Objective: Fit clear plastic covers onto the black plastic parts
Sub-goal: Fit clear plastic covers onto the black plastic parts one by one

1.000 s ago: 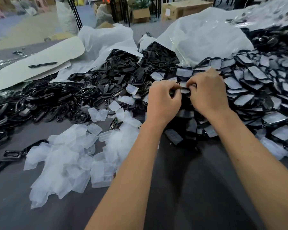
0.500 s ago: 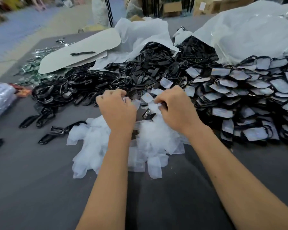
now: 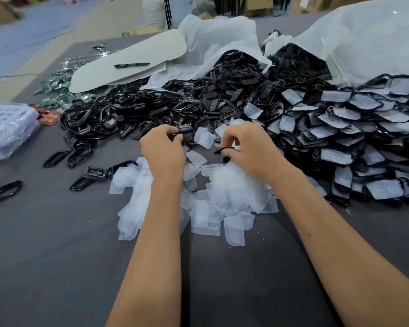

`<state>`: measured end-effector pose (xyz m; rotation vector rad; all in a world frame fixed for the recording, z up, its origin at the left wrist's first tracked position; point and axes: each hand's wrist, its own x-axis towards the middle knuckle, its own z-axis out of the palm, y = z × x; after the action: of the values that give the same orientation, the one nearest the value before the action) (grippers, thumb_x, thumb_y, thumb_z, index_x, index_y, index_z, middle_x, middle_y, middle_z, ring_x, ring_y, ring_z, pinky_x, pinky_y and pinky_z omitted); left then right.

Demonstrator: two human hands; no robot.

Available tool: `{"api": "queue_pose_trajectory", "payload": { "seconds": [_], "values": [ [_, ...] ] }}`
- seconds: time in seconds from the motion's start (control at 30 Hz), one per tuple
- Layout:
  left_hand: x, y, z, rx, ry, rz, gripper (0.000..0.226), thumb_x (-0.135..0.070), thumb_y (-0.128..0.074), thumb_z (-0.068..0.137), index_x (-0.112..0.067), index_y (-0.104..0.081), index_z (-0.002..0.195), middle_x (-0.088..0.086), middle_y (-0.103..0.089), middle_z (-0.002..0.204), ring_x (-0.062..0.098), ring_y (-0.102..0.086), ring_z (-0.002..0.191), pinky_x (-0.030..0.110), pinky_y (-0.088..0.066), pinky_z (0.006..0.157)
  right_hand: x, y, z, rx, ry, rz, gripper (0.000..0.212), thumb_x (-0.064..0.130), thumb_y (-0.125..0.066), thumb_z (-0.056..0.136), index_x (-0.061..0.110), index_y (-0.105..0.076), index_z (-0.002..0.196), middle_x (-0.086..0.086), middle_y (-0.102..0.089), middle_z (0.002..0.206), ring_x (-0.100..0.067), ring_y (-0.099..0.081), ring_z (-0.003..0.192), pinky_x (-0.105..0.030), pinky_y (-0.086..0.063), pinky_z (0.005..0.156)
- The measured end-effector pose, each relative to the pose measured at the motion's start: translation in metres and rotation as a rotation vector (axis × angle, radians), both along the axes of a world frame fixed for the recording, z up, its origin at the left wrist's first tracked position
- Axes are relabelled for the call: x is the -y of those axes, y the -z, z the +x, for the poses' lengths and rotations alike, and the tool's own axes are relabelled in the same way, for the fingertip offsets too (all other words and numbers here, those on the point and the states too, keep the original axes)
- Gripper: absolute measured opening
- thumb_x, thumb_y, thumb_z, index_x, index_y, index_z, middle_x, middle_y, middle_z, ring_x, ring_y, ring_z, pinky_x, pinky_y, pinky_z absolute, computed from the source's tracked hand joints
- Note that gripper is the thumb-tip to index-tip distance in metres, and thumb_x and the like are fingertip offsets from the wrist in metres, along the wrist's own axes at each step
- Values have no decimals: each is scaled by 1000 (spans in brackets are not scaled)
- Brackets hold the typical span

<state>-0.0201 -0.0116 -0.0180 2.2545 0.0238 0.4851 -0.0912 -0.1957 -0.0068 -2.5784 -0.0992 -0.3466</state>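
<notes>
My left hand grips a black plastic part at the near edge of the big heap of bare black parts. My right hand pinches a small black piece just above the loose pile of clear plastic covers. One clear cover lies between the two hands. To the right lies a stack of black parts with clear covers on them.
The grey table carries stray black parts at the left. A white board with a black pen lies behind the heap. Big white plastic bags stand at the back right, a wrapped bundle at the far left.
Both hands left the covered stack at the right and came over to the clear covers and bare black parts. My left hand now grips a black part; my right pinches a small black piece.
</notes>
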Motion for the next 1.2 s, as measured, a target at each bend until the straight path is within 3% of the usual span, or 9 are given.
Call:
{"api": "queue_pose_trajectory", "payload": {
  "seconds": [0.1, 0.23, 0.37, 0.5, 0.67, 0.8, 0.87, 1.0, 1.2],
  "values": [
    [2, -1, 1, 82, 5, -71, 22, -3, -67, 93, -10, -79, 109, 6, -75, 108, 18, -70, 98, 20, -47, 88, 1, 11, -13, 172, 87, 252, 12, 2, -74, 91, 10, -68, 99, 3, -65, 84, -11, -58, 75, -24, -47, 74],
    [6, -3, 0, 213, -18, -164, 19, -5, -72, 92, -3, -75, 111, 8, -69, 122, 16, -72, 92, 29, -56, 93, 2, 18, -23, 365, 160, 381, 26, -2, -68, 93, 8, -71, 117, 0, -67, 87, -10, -60, 76, -17, -49, 76],
    [22, -8, -13, 308, 103, -230, 7, -11, -75, 88, -10, -80, 92, -10, -74, 90, 10, -71, 85, 34, -57, 84, 1, 20, -28, 391, 129, 502, 33, -4, -65, 93, 10, -72, 122, 6, -70, 101, -13, -66, 88, -28, -56, 84],
    [57, -7, -33, 69, 413, -642, 18, 0, -74, 89, -10, -75, 103, 4, -79, 87, 18, -77, 83, 37, -63, 80, 8, 22, -28, 307, 132, 712, 34, 1, -70, 93, 14, -70, 123, 3, -65, 86, -16, -65, 77, -35, -57, 71],
    [71, 7, -40, -227, 461, -1000, 16, 3, -64, 97, -7, -73, 104, 10, -79, 95, 17, -77, 90, 34, -62, 86, 15, 24, -26, 219, 142, 867, 29, 2, -75, 92, 10, -72, 119, -5, -69, 83, -12, -63, 69, -28, -54, 67],
    [67, 12, -33, -320, 514, -1026, 15, 1, -64, 98, -9, -73, 106, 7, -80, 96, 13, -75, 87, 34, -61, 82, 15, 25, -24, 198, 139, 871, 16, 2, -76, 91, 9, -75, 106, 1, -73, 79, -6, -65, 63, -18, -51, 63],
    [67, 13, -33, -318, 533, -988, 16, 0, -63, 99, -11, -74, 103, 3, -79, 91, 9, -74, 83, 26, -58, 73, 15, 25, -23, 183, 152, 910, 13, 0, -75, 91, 7, -74, 103, 1, -73, 75, -9, -67, 62, -18, -51, 60],
    [70, 15, -34, -232, 527, -860, 13, -4, -66, 97, -13, -76, 96, 1, -76, 81, 11, -69, 79, 29, -57, 77, 16, 25, -23, 204, 218, 1002, 11, -1, -74, 92, 9, -74, 97, 2, -73, 70, -9, -66, 60, -19, -52, 56],
    [71, 16, -34, -259, 511, -803, 21, 4, -68, 93, -14, -79, 96, -3, -72, 72, 10, -64, 65, 23, -55, 68, 17, 25, -22, 243, 257, 1068, 14, -3, -70, 93, 8, -72, 101, 1, -72, 75, -10, -66, 61, -20, -53, 58]
  ]
}}
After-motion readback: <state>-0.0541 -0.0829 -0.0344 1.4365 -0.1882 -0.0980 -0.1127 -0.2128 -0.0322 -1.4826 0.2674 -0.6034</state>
